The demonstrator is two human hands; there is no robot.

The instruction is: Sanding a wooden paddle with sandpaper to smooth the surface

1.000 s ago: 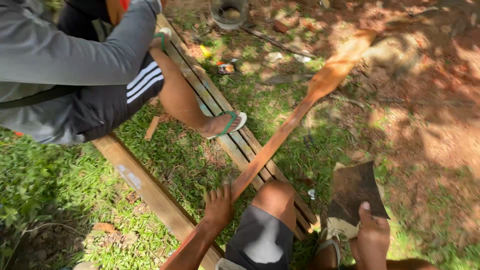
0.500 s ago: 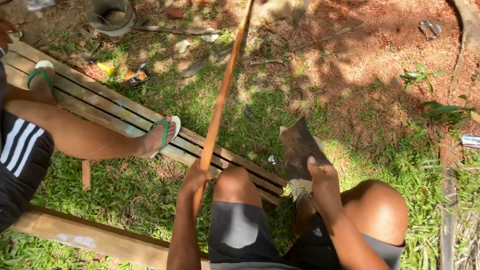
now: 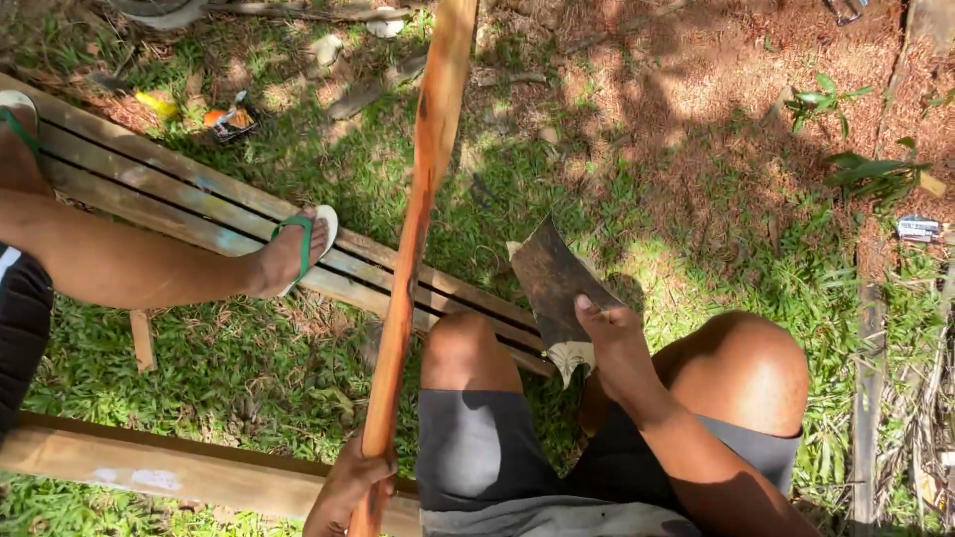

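Observation:
My left hand (image 3: 348,487) grips the lower end of a long reddish wooden stick (image 3: 418,229) that runs up across the slatted wooden bench (image 3: 179,199) to the top edge of view. My right hand (image 3: 612,343) holds a dark, worn sheet of sandpaper (image 3: 552,283) above my right knee, thumb pressed on its lower edge. The sheet is beside the stick, not touching it. My knees in grey shorts sit between both hands.
Another person's bare leg with a green-strapped sandal (image 3: 303,249) rests on the bench at left. A wooden plank (image 3: 169,472) lies along the bottom left. Grass, red soil, small plants (image 3: 865,169) and bits of litter (image 3: 234,119) surround me.
The view has swung right and closer. The stick now stands more upright in view. My right hand with the sandpaper has come nearer to the stick and higher above my knee.

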